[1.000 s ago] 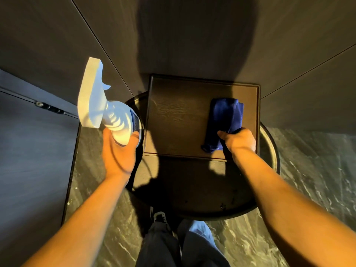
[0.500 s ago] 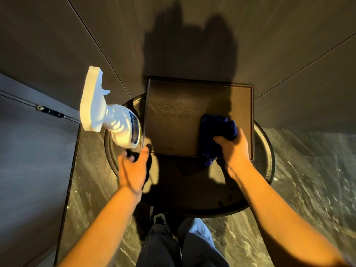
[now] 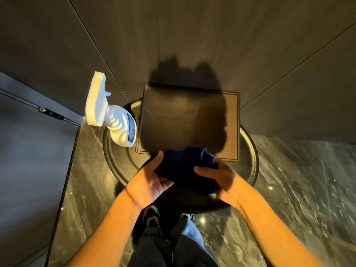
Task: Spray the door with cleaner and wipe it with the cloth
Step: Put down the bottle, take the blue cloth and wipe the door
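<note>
A dark blue cloth (image 3: pixel 185 167) is bunched between both my hands above the front of a round black table (image 3: pixel 248 170). My left hand (image 3: pixel 149 181) grips its left side, thumb on top. My right hand (image 3: pixel 217 177) holds its right side. A white spray bottle (image 3: pixel 110 116) with a blue label stands upright on the table's left edge, free of either hand. The dark door (image 3: pixel 28 160) is at the left, with a metal hinge or latch (image 3: pixel 51 113) at its upper edge.
A square dark tray (image 3: pixel 192 120) lies on the table against the grey panelled wall (image 3: pixel 192 35). The floor (image 3: pixel 298 189) is dark glossy marble. My shoes (image 3: pixel 153 216) and trouser legs are under the table's front edge.
My left hand let go of the spray bottle, which now stands on the table. My right hand lifted the cloth off the tray toward me, and both hands came together on it.
</note>
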